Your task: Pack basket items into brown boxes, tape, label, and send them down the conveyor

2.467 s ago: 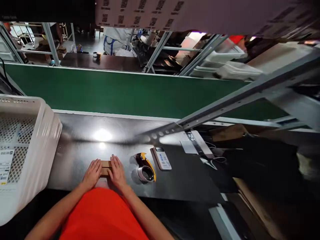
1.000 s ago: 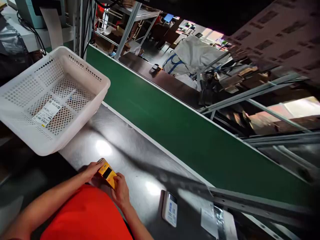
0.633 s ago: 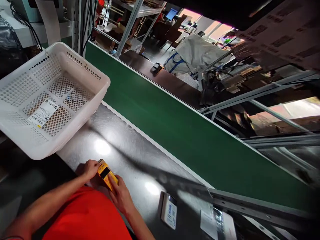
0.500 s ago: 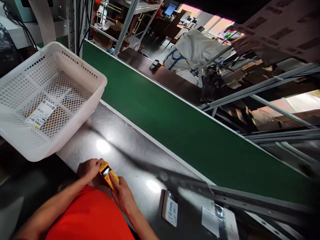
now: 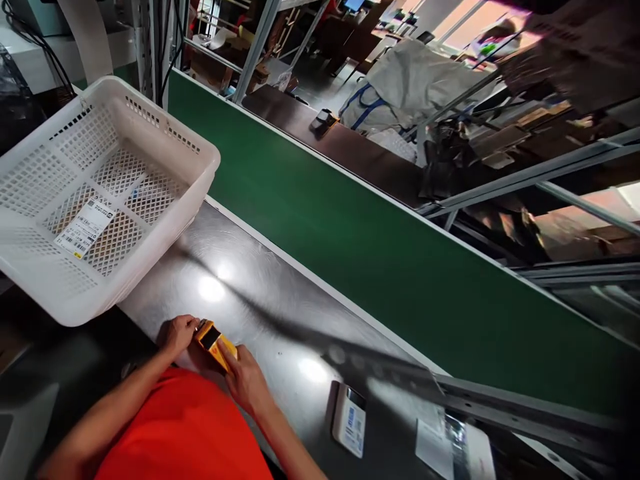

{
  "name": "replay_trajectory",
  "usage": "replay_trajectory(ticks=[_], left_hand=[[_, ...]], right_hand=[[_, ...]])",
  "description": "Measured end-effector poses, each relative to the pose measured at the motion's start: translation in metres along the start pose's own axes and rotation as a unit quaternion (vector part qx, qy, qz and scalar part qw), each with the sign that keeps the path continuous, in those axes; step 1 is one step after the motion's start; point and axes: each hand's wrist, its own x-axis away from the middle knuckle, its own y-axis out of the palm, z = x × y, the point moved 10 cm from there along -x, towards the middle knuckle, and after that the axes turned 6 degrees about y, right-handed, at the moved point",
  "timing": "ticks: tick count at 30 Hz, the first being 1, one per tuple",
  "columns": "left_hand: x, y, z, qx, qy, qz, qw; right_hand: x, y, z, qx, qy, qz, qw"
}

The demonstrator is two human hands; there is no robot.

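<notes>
My right hand (image 5: 249,380) is wrapped around a yellow handheld device (image 5: 218,345) with a small dark screen, held over the metal worktop (image 5: 245,307). At the device's far end, my left hand (image 5: 182,331) has its fingers pinched together by a small metallic part. Whatever sits in that pinch is too small to make out. A flat box-like item (image 5: 349,420) with a white label lies on the worktop, to the right of my right hand. Further right, a clear plastic-wrapped item (image 5: 456,447) lies partly beside the metal rail.
A white plastic basket (image 5: 150,267) with a label sheet (image 5: 86,227) inside stands on the left. A green conveyor belt (image 5: 350,247) runs diagonally beyond the worktop. Behind it, a black-and-yellow device (image 5: 324,123) rests on a brown ledge (image 5: 370,157). Metal frames (image 5: 500,177) rise at right.
The device's screen looked bright before and is dark now. My left fingers have shifted slightly at its far end. The camera view has turned a little, so the surroundings appear displaced.
</notes>
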Motion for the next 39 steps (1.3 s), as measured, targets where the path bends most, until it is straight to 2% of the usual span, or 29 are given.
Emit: replay_trajectory(ticks=[7, 11, 21, 30, 35, 39], left_hand=[[0.002, 0.009, -0.009, 0.005, 0.021, -0.005, 1.0], [0.007, 0.009, -0.011, 0.0, 0.033, 0.003, 0.999], [0.017, 0.017, -0.022, -0.009, 0.007, -0.008, 1.0], [0.018, 0.019, -0.017, -0.055, 0.039, -0.019, 0.998], [0.021, 0.026, -0.019, -0.138, 0.026, -0.024, 0.99], [0.024, 0.038, -0.013, -0.178, 0.099, -0.065, 0.977]], right_hand=[[-0.006, 0.008, 0.0, 0.038, 0.001, 0.005, 0.999], [-0.004, 0.01, 0.003, 0.025, -0.026, 0.019, 0.999], [0.012, 0.004, 0.011, -0.042, -0.123, 0.051, 0.99], [-0.002, 0.014, 0.004, 0.031, -0.043, -0.022, 0.998], [-0.001, 0.013, 0.006, 0.04, -0.038, -0.021, 0.998], [0.0, 0.013, 0.009, 0.041, -0.044, -0.017, 0.998]])
